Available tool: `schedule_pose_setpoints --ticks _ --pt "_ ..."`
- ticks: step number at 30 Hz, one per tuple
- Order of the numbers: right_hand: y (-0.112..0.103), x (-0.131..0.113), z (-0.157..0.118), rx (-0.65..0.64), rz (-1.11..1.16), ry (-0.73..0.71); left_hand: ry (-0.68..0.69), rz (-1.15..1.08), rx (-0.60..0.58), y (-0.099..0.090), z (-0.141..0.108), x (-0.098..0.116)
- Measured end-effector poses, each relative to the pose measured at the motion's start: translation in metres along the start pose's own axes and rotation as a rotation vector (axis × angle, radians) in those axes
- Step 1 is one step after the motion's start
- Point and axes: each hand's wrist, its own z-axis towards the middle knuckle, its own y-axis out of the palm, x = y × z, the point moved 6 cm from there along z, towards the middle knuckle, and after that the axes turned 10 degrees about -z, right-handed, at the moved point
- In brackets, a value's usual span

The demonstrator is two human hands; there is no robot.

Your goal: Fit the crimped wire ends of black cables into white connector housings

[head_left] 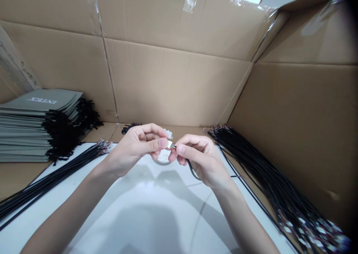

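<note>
Between thumb and fingers my left hand (140, 144) pinches a small white connector (169, 144). My right hand (200, 157) closes on a black cable (192, 171) just beside it, at the end where thin coloured wires (173, 146) come out. Those wires meet the connector; how deep they sit in it I cannot tell. Both hands are raised above the white table and their fingertips nearly touch. Behind and below the fingers, a round white container (163, 157) is partly hidden, with small white pieces (168, 133) just beyond it.
Black cables with bared wire ends (64, 171) lie at the left, and a bigger cable bundle (260, 168) runs along the right. Grey INTEX sheets (25, 131) with black straps are stacked far left. Cardboard walls (176, 82) enclose the white table (134, 209).
</note>
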Motion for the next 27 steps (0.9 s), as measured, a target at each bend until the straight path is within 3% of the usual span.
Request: schedule_pose_setpoints --ticks 20,27 --pt "-0.0045 0.0003 0.0023 -0.072 0.093 0.103 -0.002 -0.023 0.041 -0.0029 0.0021 -0.0034" --pt "-0.0051 0.0028 0.0074 -0.238 -0.090 0.079 0.047 0.061 0.112 -0.0066 0.0059 -0.0028"
